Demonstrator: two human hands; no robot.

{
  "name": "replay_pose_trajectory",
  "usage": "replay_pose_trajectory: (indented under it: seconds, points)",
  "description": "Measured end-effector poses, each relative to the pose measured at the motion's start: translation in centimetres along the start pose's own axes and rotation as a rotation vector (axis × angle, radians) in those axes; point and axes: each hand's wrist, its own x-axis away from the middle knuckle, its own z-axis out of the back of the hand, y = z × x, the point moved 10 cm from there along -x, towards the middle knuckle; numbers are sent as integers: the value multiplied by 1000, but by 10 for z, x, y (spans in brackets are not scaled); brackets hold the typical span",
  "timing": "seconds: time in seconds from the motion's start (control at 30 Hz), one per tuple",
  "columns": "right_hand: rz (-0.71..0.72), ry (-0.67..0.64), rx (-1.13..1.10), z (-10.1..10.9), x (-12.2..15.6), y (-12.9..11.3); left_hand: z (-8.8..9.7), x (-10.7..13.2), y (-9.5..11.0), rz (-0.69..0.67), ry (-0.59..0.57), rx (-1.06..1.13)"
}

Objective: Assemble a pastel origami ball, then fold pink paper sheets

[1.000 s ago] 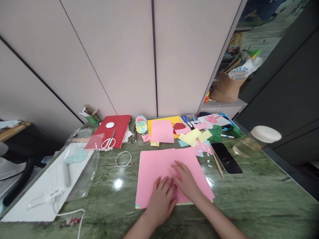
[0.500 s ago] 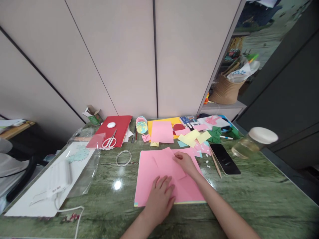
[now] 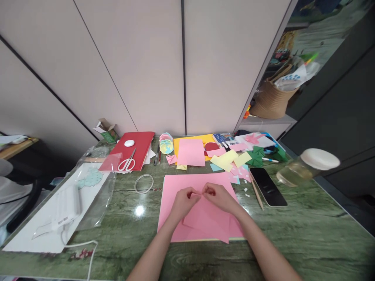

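A smaller pink sheet of paper (image 3: 208, 218) lies over a stack of larger pink paper (image 3: 172, 187), its lower corner reaching past the stack's front edge. My left hand (image 3: 185, 203) pinches the sheet's top corner between thumb and fingers. Close beside it, my right hand (image 3: 218, 197) pinches the same corner from the other side. The fingertips of both hands almost meet, and they partly hide the corner between them.
White scissors (image 3: 127, 164) rest on a red folder (image 3: 134, 148) at the back left. Right of the stack are a wooden pencil (image 3: 257, 193), a phone (image 3: 268, 186) and a lidded jar (image 3: 304, 168). Paper scraps (image 3: 224, 160) lie behind. A white power bank (image 3: 66, 207) sits left.
My left hand has lifted from the flat sheet to its top corner and now pinches it. The small sheet has turned and shifted toward me. My right hand stays at the corner.
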Motion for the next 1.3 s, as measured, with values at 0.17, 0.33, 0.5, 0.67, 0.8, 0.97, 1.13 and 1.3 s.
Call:
replay_pose_trajectory:
  seconds: [0.17, 0.33, 0.5, 0.67, 0.8, 0.97, 1.13, 1.3]
  points:
    - [-30, -40, -12, -7, -2, 4, -9, 4, -5, 31, -5, 67]
    - [-65, -110, -26, -12, -1, 12, -13, 4, -13, 58, -23, 126]
    - [-103, -185, -37, -1, 0, 26, 1, -2, -23, 98, 11, 144]
    - [-147, -212, -40, 22, 4, 47, 27, -10, -32, 116, 81, 156]
    - [-174, -166, -27, 43, 7, 63, 43, -13, -40, 123, 136, 166]
    - [-119, -23, -31, 48, 1, 53, 39, -13, -38, 92, 130, 173]
    - [-68, -56, -41, 24, -4, 38, 25, -11, -27, 26, 77, 140]
    - [-52, -89, 10, 19, 1, 34, 25, -6, -14, -41, 71, 19]
